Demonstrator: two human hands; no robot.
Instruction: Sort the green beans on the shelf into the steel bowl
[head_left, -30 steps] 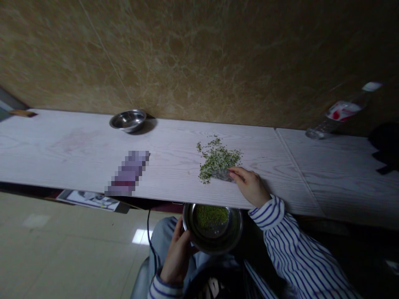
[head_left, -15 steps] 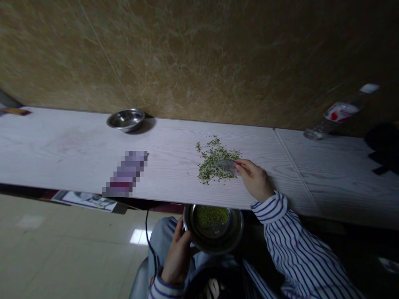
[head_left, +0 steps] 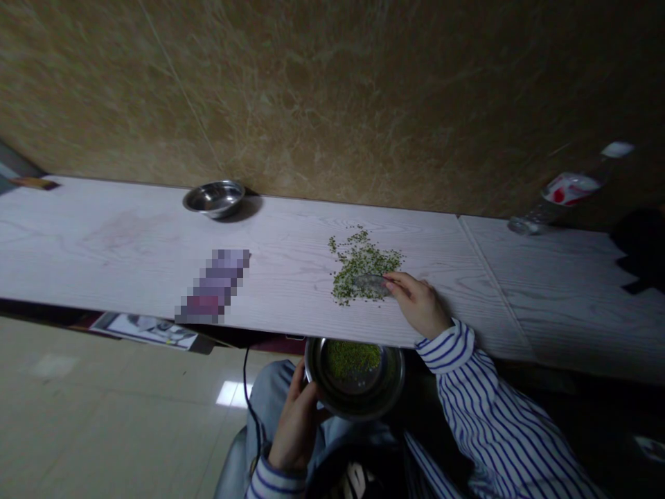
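My left hand grips the rim of a steel bowl below the table's front edge. Green beans, small like mung beans, lie in that bowl, mostly toward its far side. On the tabletop more of the green beans are spread in a loose patch. My right hand pinches one end of a thin, see-through grey piece, whose exact kind I cannot make out. It lies low over the near part of the patch, among the beans.
A second steel bowl stands near the wall on the left. A blurred-out purple phone-shaped object lies at the front edge. A plastic bottle and a dark object are at the right. A cable hangs below the white table.
My right hand has moved slightly left and nearer to me, with the grey piece now lower in the bean patch. My left hand and its bowl have hardly moved.
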